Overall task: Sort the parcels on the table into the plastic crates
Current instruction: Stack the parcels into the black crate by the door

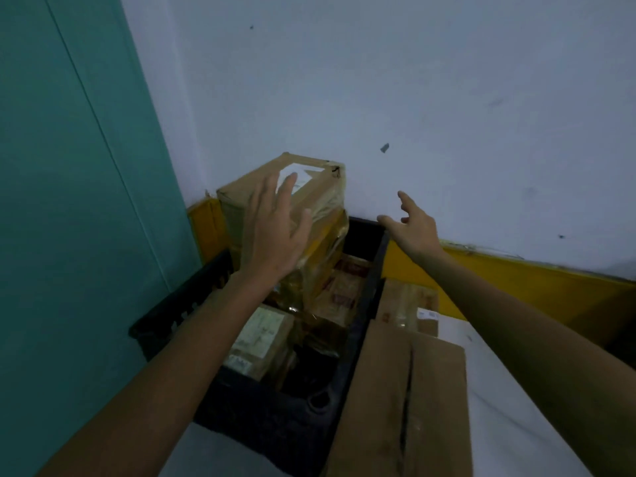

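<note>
A black plastic crate (364, 304) stands against the wall, filled with several taped cardboard parcels. The tallest parcel (320, 194) sticks up at the crate's far left, with a white label on top. My left hand (275, 232) is spread open in front of this tall parcel; I cannot tell if it touches the cardboard. My right hand (413, 228) hovers open over the crate's far right corner, fingers straight, holding nothing. A smaller labelled parcel (258, 339) lies lower in the crate.
A large flat cardboard box (406, 401) lies right of the crate on a white surface (499, 407), with a smaller parcel (409, 304) behind it. A yellow ledge (516, 280) runs along the white wall. A teal panel (69, 201) fills the left.
</note>
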The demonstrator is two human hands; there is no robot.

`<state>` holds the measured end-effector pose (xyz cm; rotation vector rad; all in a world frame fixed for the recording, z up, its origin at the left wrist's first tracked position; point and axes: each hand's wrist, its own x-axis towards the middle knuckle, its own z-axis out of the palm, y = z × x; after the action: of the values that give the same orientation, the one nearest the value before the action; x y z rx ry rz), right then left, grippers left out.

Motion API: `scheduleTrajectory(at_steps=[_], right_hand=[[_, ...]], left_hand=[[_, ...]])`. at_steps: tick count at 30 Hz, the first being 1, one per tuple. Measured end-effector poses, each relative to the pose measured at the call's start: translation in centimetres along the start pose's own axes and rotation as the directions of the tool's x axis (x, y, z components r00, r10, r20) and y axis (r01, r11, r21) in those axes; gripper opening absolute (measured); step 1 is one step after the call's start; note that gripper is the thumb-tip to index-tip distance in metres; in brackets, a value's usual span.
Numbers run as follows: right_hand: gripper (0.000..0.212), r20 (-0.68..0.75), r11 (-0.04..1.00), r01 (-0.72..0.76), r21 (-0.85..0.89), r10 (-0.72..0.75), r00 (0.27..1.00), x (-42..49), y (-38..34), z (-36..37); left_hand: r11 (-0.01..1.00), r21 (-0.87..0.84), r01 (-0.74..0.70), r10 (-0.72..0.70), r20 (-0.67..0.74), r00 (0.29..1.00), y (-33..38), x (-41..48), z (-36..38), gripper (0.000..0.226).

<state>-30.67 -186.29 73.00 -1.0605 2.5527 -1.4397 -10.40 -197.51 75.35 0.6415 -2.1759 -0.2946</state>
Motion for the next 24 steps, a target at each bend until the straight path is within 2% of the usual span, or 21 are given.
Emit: scheduleTrajectory(at_steps=[4, 8, 13, 16, 20, 24], right_hand=[[0.069, 0.047, 0.998, -0.006, -0.069, 0.009, 0.999, -1.9, 3.1, -2.9], [0.068, 0.105, 0.991, -0.053, -0.122, 0.066, 0.992, -4.2, 7.1, -4.8], [0.069, 0.181, 0.979, -0.136, -0.15, 0.162, 0.97, -6.1, 12.1, -5.6], [0.068, 0.22, 0.972, -0.19, -0.135, 0.217, 0.951, -6.9, 14.6, -5.0], [0.063, 0.253, 0.96, -0.27, -0.08, 0.281, 0.926, -7.3, 18.1, -3.8], [0.068, 0.253, 0.914, -0.406, -0.032, 0.4, 0.881, -6.3, 21.1, -2.3]], left_hand=[[0.985, -0.092, -0.144, 0.143, -0.017, 0.99, 4.5, -3.2, 1.8, 0.051], [0.975, -0.166, -0.15, 0.178, 0.171, 0.969, 8.4, -7.1, 5.7, 0.05], [0.978, -0.175, 0.109, -0.013, 0.476, 0.879, 10.3, -11.1, 11.1, 0.044], [0.972, -0.116, 0.206, -0.103, 0.575, 0.812, 10.1, -12.3, 13.4, 0.044], [0.98, -0.061, 0.19, -0.111, 0.622, 0.775, 10.1, -11.6, 16.1, 0.043], [0.985, -0.034, 0.168, -0.1, 0.68, 0.726, 10.2, -8.6, 19.7, 0.045]])
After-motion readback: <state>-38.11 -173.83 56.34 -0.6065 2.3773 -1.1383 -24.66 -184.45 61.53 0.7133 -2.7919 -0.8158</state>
